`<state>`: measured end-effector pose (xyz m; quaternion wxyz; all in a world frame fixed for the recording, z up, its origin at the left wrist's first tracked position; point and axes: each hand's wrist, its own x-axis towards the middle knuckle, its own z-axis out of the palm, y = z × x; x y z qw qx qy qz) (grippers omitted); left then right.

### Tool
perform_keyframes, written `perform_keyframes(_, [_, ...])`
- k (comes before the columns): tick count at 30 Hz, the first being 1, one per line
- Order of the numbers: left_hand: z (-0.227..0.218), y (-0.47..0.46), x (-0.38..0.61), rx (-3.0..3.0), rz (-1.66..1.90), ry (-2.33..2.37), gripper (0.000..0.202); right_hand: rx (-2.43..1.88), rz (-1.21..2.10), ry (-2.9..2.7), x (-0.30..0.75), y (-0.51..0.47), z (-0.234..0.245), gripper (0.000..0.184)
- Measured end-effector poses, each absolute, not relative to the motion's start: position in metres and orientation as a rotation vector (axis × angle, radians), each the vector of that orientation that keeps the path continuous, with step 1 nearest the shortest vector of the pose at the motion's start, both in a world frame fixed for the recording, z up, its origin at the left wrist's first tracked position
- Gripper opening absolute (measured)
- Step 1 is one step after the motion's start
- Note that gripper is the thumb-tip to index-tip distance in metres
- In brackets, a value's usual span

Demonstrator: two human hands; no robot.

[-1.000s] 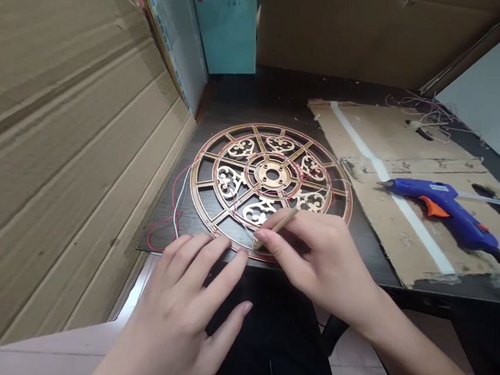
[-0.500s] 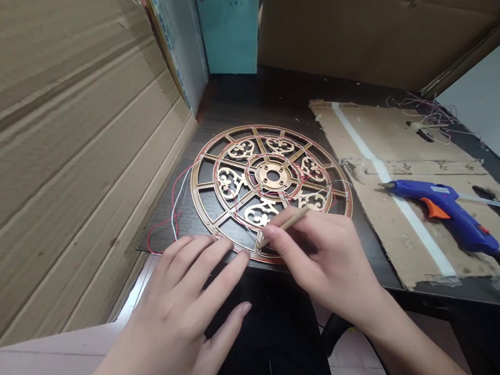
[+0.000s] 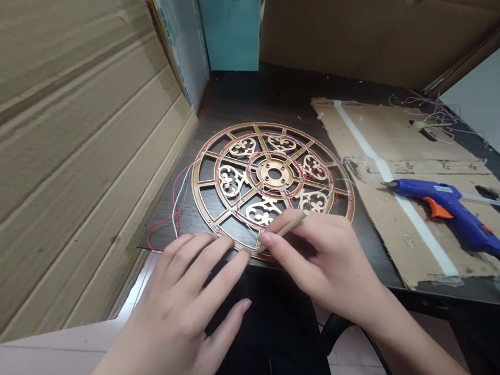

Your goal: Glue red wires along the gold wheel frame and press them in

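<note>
On the dark wood-grained tabletop (image 3: 240,101), close to its near edge, a round bronze-coloured openwork wheel with spokes and scrolled ornaments (image 3: 285,175) is lying flat, thin red and white wires (image 3: 175,201) running over it and looping off its left side. Bent over it, the person is pinching a slender tan stick (image 3: 291,221) between the thumb and fingers of the right hand (image 3: 325,256); the stick is leaning, its lower end pointing down at the near rim, though from here I cannot tell whether it is touching. The left hand (image 3: 192,303) is resting palm down, gripping nothing that I can see, its fingers loosely spread with the tips at the wheel's near edge and the thumb standing apart. Off to the right, a blue hot-glue gun with an orange trigger (image 3: 457,213) is lying on a worn brown cardboard sheet (image 3: 386,239), across a white strip (image 3: 426,233). Behind the gun, a tangle of thin pinkish wires (image 3: 438,117) is spilling over the cardboard's far corner.
</note>
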<state>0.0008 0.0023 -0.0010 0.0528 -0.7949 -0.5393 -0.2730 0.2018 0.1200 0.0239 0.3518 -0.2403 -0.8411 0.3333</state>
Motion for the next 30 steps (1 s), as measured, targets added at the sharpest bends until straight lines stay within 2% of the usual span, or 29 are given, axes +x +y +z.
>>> perform_keyframes(13, [-0.0043, 0.0028, 0.001, -2.419, -0.835, -1.657, 0.047, -0.665, 1.068, -2.074, 0.2031, 0.1201, 0.0299, 0.025])
perform_keyframes(20, [-0.0041, -0.0004, 0.0008, -2.417, -0.83, -1.661, 0.047, -0.688, 0.857, -2.077, 0.2023, 0.117, 0.0255, 0.023])
perform_keyframes(30, [-0.0048, 0.0005, 0.0011, -2.408, -0.855, -1.648, 0.051, -0.657, 0.862, -2.101, 0.2012, 0.1174, 0.0269, 0.022])
